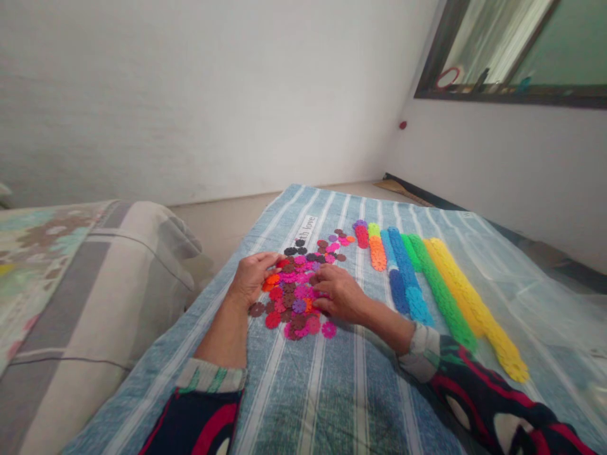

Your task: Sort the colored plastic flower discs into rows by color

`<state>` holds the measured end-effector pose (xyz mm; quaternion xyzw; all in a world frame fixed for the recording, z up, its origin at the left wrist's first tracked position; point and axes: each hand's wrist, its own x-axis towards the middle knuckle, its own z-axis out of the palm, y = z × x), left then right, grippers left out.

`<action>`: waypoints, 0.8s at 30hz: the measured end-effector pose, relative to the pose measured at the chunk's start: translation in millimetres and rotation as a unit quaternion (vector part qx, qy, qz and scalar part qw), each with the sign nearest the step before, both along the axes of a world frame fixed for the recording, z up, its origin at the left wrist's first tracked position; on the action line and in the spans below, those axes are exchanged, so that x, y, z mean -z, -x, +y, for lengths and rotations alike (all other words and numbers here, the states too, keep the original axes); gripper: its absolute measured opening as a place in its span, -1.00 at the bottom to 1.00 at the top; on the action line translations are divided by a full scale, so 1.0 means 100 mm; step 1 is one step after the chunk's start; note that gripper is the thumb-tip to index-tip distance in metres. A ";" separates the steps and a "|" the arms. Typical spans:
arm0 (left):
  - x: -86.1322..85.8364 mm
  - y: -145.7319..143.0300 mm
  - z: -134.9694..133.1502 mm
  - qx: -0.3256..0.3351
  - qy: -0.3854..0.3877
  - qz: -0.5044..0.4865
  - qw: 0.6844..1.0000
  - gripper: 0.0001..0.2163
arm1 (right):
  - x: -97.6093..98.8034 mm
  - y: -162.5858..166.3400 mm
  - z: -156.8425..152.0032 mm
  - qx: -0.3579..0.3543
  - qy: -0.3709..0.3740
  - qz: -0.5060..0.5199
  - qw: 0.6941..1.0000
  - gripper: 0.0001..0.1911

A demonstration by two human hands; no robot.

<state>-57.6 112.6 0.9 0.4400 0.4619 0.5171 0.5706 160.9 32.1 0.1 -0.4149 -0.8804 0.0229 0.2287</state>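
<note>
A loose pile of flower-shaped plastic discs (pixel 301 291) in pink, red, brown, purple, orange and black lies on a striped blue cloth. My left hand (pixel 252 278) is at the pile's left edge, its fingers closed around a few orange discs (pixel 271 282). A red disc lies by its index fingertip. From the right, my right hand (pixel 342 294) reaches over the pile with bent fingers down among pink and orange discs. What its fingertips grip, if anything, is hidden.
Right of the pile lie overlapping rows of discs: red (pixel 361 236), orange (pixel 378 254), blue (pixel 403 268), green (pixel 443 294) and yellow (pixel 484 316). Clear plastic sheeting (pixel 545 303) lies at the right. A cloth-covered piece of furniture (pixel 118 284) stands at the left.
</note>
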 end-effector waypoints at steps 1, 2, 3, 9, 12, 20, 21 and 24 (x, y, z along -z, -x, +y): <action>0.00 0.00 0.00 0.000 0.000 -0.001 1.000 -0.70 | 0.01 0.03 -0.03 -0.004 0.002 -0.005 1.000 -0.87; 0.01 0.00 0.00 0.000 0.000 -0.003 1.000 -0.70 | 0.01 0.06 -0.06 -0.005 0.002 -0.008 1.000 -0.86; 0.01 0.00 0.00 0.001 0.000 -0.005 1.000 -0.70 | 0.03 0.07 -0.08 -0.003 0.002 -0.009 1.000 -0.86; 0.00 -0.01 -0.01 0.001 0.005 -0.013 1.000 -0.72 | 0.09 0.11 -0.13 0.022 0.017 -0.006 1.000 -0.84; -0.01 -0.01 -0.01 0.002 0.009 -0.014 1.000 -0.71 | 0.08 0.13 -0.14 0.036 0.029 -0.005 0.999 -0.82; 0.00 -0.01 0.00 0.003 0.011 -0.021 1.000 -0.69 | 0.12 0.15 -0.09 0.056 0.066 0.032 0.996 -0.86; 0.00 -0.01 0.00 0.003 0.010 -0.020 1.000 -0.69 | 0.12 0.15 -0.08 0.059 0.068 0.040 0.995 -0.87; -0.01 -0.01 -0.01 0.002 0.007 -0.015 1.000 -0.70 | 0.11 0.15 -0.07 0.065 0.075 0.055 0.994 -0.90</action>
